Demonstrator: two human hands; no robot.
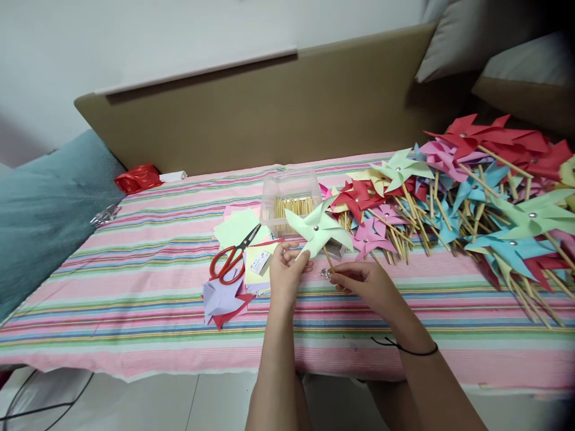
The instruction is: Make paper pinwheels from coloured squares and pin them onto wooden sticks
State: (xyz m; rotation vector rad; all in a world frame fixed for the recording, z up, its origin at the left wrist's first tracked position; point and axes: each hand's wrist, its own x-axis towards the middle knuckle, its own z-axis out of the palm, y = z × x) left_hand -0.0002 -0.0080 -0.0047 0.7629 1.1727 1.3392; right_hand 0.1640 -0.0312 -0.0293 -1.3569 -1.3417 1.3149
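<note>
A pale green paper pinwheel (330,234) with a silvery pin at its centre is between my hands. My left hand (286,272) pinches its lower left blade. The fingers of my right hand (359,281) close on the lower end of its wooden stick (328,258). By those fingertips sit small shiny metal pieces (324,273), perhaps pins; whether I touch them I cannot tell. Just behind the pinwheel stands a clear plastic box (268,206) of wooden sticks (294,206). To the left, red-handled scissors (229,260) lie on coloured paper sheets (233,226).
Finished pinwheels (449,197) of several colours pile up on the right. Purple cut paper (220,297) lies at the left front, near a small white labelled box (260,262). Red plastic (138,178) rests at the back left. Striped cloth (148,287) covers the surface.
</note>
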